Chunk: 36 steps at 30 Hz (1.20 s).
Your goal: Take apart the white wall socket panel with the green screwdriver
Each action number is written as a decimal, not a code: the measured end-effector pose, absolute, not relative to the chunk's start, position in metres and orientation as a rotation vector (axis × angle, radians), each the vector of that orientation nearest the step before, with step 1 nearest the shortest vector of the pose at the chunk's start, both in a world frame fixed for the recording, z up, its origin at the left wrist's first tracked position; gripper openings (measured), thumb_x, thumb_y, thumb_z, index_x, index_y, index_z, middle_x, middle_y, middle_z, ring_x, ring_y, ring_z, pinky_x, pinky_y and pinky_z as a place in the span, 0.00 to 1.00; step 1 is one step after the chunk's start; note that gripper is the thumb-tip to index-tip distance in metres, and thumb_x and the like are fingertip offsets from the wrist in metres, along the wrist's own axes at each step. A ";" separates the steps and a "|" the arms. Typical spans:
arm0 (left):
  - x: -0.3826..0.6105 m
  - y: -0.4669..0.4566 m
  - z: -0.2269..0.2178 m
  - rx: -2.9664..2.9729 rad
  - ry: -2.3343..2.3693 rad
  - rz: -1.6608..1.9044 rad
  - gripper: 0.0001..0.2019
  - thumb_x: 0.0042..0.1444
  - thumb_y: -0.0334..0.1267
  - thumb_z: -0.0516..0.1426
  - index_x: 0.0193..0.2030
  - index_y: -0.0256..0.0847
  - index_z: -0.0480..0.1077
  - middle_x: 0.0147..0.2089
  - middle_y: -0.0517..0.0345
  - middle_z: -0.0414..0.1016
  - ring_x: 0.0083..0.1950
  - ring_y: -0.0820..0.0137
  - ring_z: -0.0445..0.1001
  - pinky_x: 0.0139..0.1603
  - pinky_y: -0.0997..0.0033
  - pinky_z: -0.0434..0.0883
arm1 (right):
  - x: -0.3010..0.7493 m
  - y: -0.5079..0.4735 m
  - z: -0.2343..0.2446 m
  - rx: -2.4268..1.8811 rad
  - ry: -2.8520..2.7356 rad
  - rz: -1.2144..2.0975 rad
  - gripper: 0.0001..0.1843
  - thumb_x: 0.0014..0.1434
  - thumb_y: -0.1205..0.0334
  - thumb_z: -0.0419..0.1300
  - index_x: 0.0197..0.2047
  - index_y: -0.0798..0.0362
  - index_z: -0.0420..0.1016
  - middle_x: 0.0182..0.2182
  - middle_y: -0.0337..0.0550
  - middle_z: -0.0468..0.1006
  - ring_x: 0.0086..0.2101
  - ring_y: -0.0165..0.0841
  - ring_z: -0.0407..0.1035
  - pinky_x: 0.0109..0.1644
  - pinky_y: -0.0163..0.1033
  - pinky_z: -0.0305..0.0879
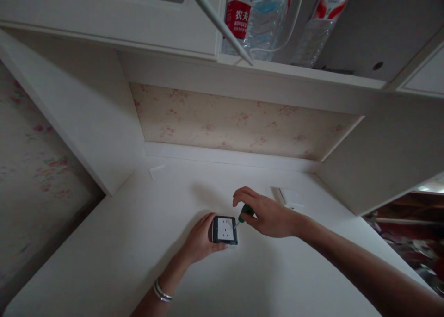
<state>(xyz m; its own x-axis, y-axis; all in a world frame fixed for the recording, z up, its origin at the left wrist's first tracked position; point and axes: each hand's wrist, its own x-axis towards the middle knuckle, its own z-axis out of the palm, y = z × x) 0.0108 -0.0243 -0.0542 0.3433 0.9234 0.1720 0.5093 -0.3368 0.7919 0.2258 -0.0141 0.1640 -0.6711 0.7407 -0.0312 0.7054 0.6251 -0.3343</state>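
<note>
Facing up, the squarish socket [225, 229], white-faced with a dark rim, is over the smooth white desktop [294, 275], gripped by the left hand [199, 240]. The right hand [268, 215] grips a green-handled screwdriver [245, 212], its thin shaft slanting down leftward to the socket's right edge.

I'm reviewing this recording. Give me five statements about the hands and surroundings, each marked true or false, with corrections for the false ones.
1. The left hand grips the socket. True.
2. The right hand holds a screwdriver with a red handle. False: its handle is green.
3. The socket's white face is turned away from the camera. False: it faces the camera, with its slots visible.
4. The wallpaper behind the white tabletop has a floral pattern. True.
5. Plastic bottles are in the open compartment above. True.
</note>
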 end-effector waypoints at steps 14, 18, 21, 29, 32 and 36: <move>0.013 -0.028 -0.037 1.919 1.218 0.898 0.40 0.35 0.45 0.69 0.58 0.45 0.62 0.55 0.52 0.72 0.54 0.55 0.71 0.54 0.57 0.68 | 0.224 -0.013 0.163 -1.268 -2.718 0.417 0.15 0.61 0.66 0.54 0.52 0.50 0.68 0.49 0.45 0.71 0.42 0.34 0.70 0.46 0.37 0.64; 0.014 -0.028 -0.037 1.916 1.233 0.879 0.39 0.35 0.45 0.69 0.57 0.46 0.62 0.54 0.53 0.72 0.53 0.55 0.71 0.53 0.57 0.69 | 0.219 -0.014 0.162 -1.526 -2.671 0.247 0.15 0.68 0.57 0.47 0.43 0.51 0.73 0.40 0.45 0.75 0.38 0.37 0.72 0.43 0.40 0.64; 0.014 -0.028 -0.038 1.897 1.242 0.894 0.40 0.34 0.44 0.70 0.56 0.46 0.62 0.54 0.53 0.72 0.53 0.55 0.71 0.53 0.57 0.68 | 0.220 -0.012 0.161 -1.356 -2.715 0.322 0.14 0.65 0.65 0.48 0.49 0.50 0.71 0.46 0.45 0.73 0.40 0.34 0.71 0.45 0.38 0.64; 0.015 -0.028 -0.039 1.883 1.233 0.915 0.39 0.33 0.43 0.71 0.54 0.45 0.63 0.52 0.54 0.72 0.51 0.56 0.71 0.51 0.59 0.68 | 0.220 -0.014 0.164 -1.457 -2.728 0.207 0.15 0.66 0.60 0.48 0.47 0.49 0.74 0.42 0.44 0.76 0.38 0.38 0.73 0.44 0.42 0.65; 0.015 -0.029 -0.039 1.874 1.236 0.920 0.39 0.33 0.43 0.71 0.54 0.45 0.63 0.51 0.54 0.72 0.51 0.56 0.71 0.51 0.59 0.68 | 0.222 -0.013 0.162 -1.363 -2.764 0.244 0.19 0.64 0.66 0.47 0.55 0.49 0.70 0.48 0.45 0.75 0.44 0.38 0.72 0.48 0.42 0.65; 0.015 -0.029 -0.039 1.884 1.235 0.917 0.38 0.33 0.43 0.71 0.54 0.45 0.63 0.51 0.54 0.72 0.51 0.56 0.71 0.50 0.59 0.68 | 0.222 -0.014 0.163 -1.327 -2.773 0.271 0.28 0.56 0.65 0.56 0.62 0.49 0.63 0.56 0.46 0.68 0.49 0.41 0.69 0.51 0.43 0.65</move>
